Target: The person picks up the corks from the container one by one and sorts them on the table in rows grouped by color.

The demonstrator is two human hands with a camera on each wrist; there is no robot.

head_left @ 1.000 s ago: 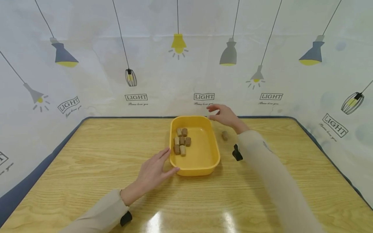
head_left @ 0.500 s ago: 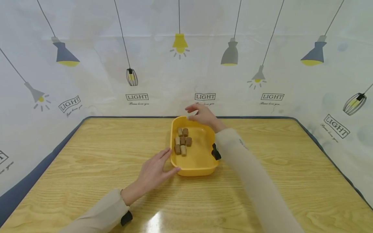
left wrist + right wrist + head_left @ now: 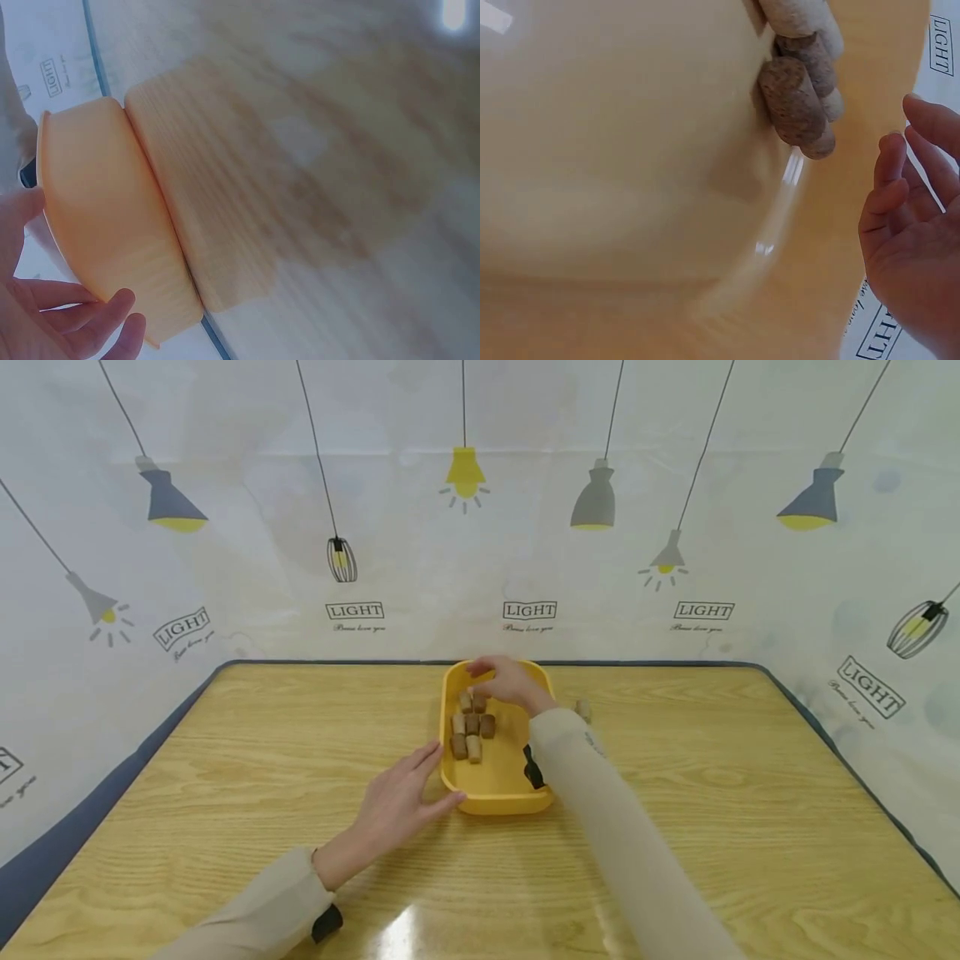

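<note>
A yellow rectangular bin point(image 3: 502, 805) stands on the wooden table, with several light and dark brown corks point(image 3: 473, 749) lying along its left side. My left hand point(image 3: 393, 802) rests against the bin's near left corner, its thumb at the front rim and the fingers along the left side. In the left wrist view the fingertips point(image 3: 120, 301) touch the bin's outer wall. Over the far part of the bin, my right hand point(image 3: 506, 681) hovers above the farthest corks. The right wrist view shows its fingers point(image 3: 890, 161) loosely bent, thumb apart, with nothing between them.
One more cork point(image 3: 583, 711) lies on the table right of the bin, beside the right sleeve point(image 3: 600, 793). Behind the table's far edge hangs a white cloth point(image 3: 420, 543) printed with lamps. Black straps point(image 3: 327, 924) show at both wrists.
My right hand has moved left from beyond the bin's far right corner, then come down over the corks. The corks in the bin and my left hand have stayed in place.
</note>
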